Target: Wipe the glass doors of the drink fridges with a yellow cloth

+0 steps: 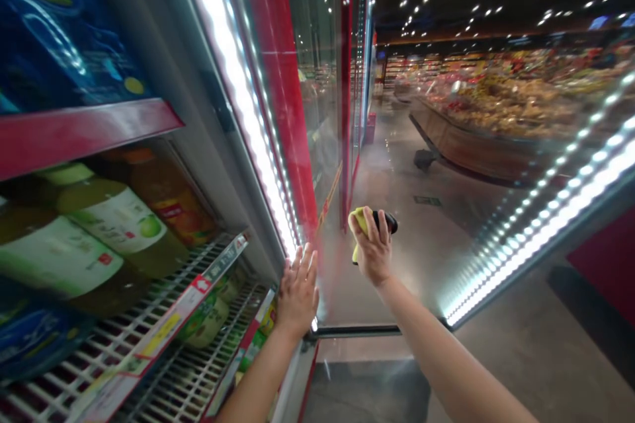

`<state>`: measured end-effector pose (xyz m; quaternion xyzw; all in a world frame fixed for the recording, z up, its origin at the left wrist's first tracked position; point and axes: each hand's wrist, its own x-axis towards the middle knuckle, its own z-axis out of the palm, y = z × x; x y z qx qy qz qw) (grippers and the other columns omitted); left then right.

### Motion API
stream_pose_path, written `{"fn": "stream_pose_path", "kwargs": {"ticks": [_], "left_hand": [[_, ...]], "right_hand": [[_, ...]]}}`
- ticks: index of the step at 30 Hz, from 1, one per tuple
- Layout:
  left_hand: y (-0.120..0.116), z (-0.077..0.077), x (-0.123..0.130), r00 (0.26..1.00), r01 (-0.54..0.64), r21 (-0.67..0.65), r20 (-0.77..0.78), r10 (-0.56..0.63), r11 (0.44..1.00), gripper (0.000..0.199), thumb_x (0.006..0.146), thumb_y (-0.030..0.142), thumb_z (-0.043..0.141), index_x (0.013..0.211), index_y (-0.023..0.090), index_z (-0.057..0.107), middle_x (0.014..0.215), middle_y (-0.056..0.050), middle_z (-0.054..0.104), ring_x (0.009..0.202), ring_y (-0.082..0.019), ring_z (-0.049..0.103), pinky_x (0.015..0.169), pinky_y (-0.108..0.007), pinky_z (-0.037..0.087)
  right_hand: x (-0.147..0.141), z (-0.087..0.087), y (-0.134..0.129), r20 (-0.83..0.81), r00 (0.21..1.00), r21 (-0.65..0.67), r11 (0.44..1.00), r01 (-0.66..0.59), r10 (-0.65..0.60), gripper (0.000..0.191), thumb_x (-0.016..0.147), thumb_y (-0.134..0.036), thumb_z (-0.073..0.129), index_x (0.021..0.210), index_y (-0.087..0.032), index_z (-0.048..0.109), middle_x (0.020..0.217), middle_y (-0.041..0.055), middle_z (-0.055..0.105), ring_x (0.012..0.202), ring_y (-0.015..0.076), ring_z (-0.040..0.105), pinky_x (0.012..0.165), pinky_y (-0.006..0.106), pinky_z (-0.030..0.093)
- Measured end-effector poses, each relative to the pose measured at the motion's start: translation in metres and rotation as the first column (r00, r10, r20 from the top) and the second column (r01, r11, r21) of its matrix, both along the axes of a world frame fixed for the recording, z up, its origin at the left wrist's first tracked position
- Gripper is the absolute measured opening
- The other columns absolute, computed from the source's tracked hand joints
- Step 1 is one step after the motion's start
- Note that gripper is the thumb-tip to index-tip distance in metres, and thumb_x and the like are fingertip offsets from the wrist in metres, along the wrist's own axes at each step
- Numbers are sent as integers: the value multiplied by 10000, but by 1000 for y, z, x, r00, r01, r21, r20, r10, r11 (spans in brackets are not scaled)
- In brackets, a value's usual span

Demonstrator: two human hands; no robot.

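My right hand (373, 244) is wrapped round a yellow cloth (360, 219) and a dark object (390, 221) too hidden to name, pressed near the inside of an open glass cooler door (397, 284). My left hand (298, 287) has its fingers stretched out and rests at the lit edge of the cooler frame (258, 139), holding nothing. White LED strips shine along the frame and on the door's right side.
On the left, wire shelves (188, 370) hold bottles with green caps (119, 218) and blue packages (64, 26). Price strips (163, 324) run along the shelf edges. Beyond the glass stands a long wooden display (476, 145) heaped with goods on a shiny floor (391, 178).
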<state>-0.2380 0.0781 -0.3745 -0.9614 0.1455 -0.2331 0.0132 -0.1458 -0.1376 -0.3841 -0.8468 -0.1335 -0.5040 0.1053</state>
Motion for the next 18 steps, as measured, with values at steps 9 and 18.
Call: {"fn": "stream_pose_path", "kwargs": {"ticks": [9,18], "left_hand": [[-11,-11,-8,991,-124,-70,39,127,990,708,932,150,506,1614,205,327,1699,-85,305,1590,-278,224,1279,-511,314],[1,-33,16,952,-164,-84,248,180,983,579,964,163,489,1541,175,440,1616,-109,463,1579,-274,265,1283,-510,301]], "right_hand": [[6,0,-24,-53,840,-466,731,-499,540,471,1027,-142,492,1419,-377,604,1454,-35,649,1387,173,546,1124,361,455],[10,9,23,93,880,-424,818,-388,466,437,1052,-187,447,1448,-297,595,1482,35,625,1425,229,526,1183,435,408]]}}
